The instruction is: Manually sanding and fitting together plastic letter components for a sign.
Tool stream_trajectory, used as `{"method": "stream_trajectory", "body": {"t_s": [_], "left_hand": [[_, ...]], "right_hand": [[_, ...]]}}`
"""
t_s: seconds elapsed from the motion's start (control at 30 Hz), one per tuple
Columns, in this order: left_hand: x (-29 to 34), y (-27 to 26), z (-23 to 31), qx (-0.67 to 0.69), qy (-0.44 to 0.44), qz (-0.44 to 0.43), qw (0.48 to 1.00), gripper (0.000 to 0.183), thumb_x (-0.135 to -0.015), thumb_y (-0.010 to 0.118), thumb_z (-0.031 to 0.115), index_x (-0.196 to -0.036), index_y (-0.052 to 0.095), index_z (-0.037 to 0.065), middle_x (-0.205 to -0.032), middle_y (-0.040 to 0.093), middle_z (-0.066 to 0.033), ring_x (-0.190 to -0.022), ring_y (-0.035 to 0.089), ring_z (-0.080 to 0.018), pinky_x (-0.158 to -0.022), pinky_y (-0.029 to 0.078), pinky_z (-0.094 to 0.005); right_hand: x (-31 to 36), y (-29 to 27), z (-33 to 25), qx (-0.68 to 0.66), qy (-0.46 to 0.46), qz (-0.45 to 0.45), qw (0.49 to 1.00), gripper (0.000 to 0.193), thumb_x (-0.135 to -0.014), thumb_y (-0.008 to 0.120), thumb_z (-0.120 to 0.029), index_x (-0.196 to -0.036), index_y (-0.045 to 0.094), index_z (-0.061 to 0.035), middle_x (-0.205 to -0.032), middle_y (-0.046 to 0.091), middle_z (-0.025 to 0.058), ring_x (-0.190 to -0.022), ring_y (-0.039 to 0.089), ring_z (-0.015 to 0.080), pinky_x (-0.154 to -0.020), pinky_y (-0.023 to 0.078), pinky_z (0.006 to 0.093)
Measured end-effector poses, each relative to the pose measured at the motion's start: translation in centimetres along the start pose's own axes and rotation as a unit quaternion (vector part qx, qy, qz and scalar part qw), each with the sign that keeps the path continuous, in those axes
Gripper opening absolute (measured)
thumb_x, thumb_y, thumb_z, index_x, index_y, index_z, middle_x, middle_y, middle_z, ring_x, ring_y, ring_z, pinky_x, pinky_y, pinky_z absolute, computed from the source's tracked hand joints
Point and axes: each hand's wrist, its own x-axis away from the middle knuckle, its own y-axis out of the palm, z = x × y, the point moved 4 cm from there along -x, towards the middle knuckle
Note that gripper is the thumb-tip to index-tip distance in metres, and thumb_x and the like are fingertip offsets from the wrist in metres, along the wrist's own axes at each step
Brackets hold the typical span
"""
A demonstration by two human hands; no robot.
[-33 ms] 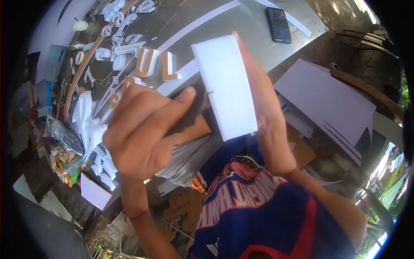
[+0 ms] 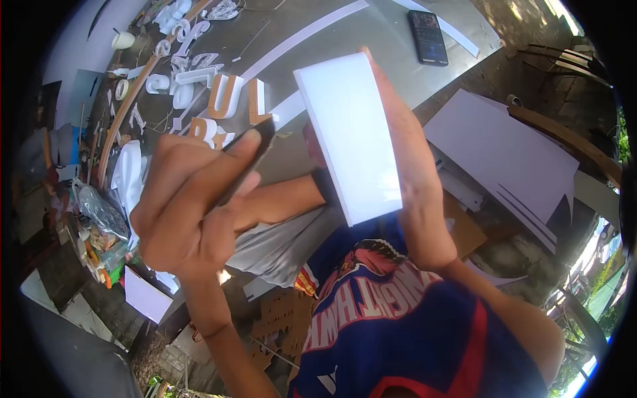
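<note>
My right hand (image 2: 411, 166) is closed round a white block-shaped piece (image 2: 352, 139), with its smooth, slightly curved side facing up. Most of those fingers are hidden behind the piece; a fingertip shows at its left edge. To the left, my left hand (image 2: 189, 205) pinches a thin dark strip (image 2: 257, 158) between thumb and fingers. A gap separates that strip from the white piece. What the strip is made of I cannot tell. Just beyond my left hand stand letters with brown faces and white sides, among them a U-shaped letter (image 2: 225, 97) and an L-shaped letter (image 2: 261, 103).
The letters share a grey metal table (image 2: 371, 30) with white strips (image 2: 305, 40) and a phone (image 2: 428, 38). White sheets (image 2: 504, 159) lie at the right. Several white cut shapes (image 2: 182, 79) and a clear plastic bag (image 2: 99, 211) are at the left.
My left hand has drawn back to the left, away from the white piece, and the dark strip in it now shows clearly. The white piece has tipped slightly and shifted a little lower.
</note>
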Motion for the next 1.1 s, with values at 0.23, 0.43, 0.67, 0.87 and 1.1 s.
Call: {"method": "stream_trajectory", "body": {"t_s": [0.23, 0.43, 0.67, 0.87, 1.1], "left_hand": [[2.8, -0.6, 1.6, -0.03, 0.044, 0.002, 0.999, 0.038, -0.061, 0.069, 0.006, -0.098, 0.07, -0.004, -0.075, 0.061, -0.007, -0.065, 0.052, -0.0206, -0.059, 0.043, -0.0307], [3.4, -0.4, 5.1, 0.037, 0.081, 0.02, 0.996, 0.024, -0.069, 0.071, 0.01, -0.091, 0.073, 0.003, -0.08, 0.054, -0.0005, -0.076, 0.054, -0.0167, -0.06, 0.043, -0.0251], [3.3, 2.1, 7.7, -0.016, 0.134, -0.083, 0.987, 0.017, -0.069, 0.07, 0.005, -0.086, 0.073, 0.003, -0.074, 0.051, 0.0019, -0.076, 0.052, -0.0113, -0.061, 0.04, -0.0232], [2.1, 3.1, 6.4, -0.033, 0.124, -0.13, 0.983, 0.034, -0.059, 0.067, -0.002, -0.092, 0.07, -0.002, -0.072, 0.053, -0.0039, -0.073, 0.054, -0.0208, -0.06, 0.043, -0.0316], [1.7, 2.9, 5.6, -0.047, 0.1, -0.078, 0.991, 0.04, -0.051, 0.068, 0.004, -0.091, 0.07, -0.002, -0.07, 0.052, -0.0032, -0.07, 0.052, -0.0185, -0.059, 0.043, -0.0314]], "right_hand": [[1.5, 1.5, 0.0, -0.06, -0.06, -0.069, 0.994, 0.044, -0.095, 0.052, -0.045, -0.104, 0.062, -0.003, -0.092, 0.062, 0.0029, -0.08, 0.058, 0.0068, -0.07, 0.048, 0.0228], [2.1, 2.8, -0.2, -0.08, -0.054, -0.005, 0.995, 0.04, -0.096, 0.052, -0.043, -0.101, 0.063, -0.0043, -0.088, 0.062, 0.001, -0.077, 0.057, 0.0053, -0.067, 0.048, 0.0217], [2.0, 2.8, 0.0, -0.026, -0.062, -0.063, 0.996, 0.041, -0.097, 0.048, -0.043, -0.101, 0.062, -0.0041, -0.088, 0.062, 0.0013, -0.076, 0.057, 0.0055, -0.067, 0.047, 0.0216], [1.0, 1.7, 0.4, -0.001, -0.065, -0.013, 0.998, 0.041, -0.099, 0.045, -0.042, -0.107, 0.057, -0.0038, -0.094, 0.061, 0.0027, -0.08, 0.055, 0.0069, -0.071, 0.047, 0.024], [1.4, 2.3, 1.5, 0.031, 0.014, 0.051, 0.998, 0.041, -0.098, 0.046, -0.044, -0.106, 0.057, -0.0054, -0.098, 0.058, 0.0023, -0.088, 0.053, 0.0084, -0.08, 0.044, 0.0251]]}}
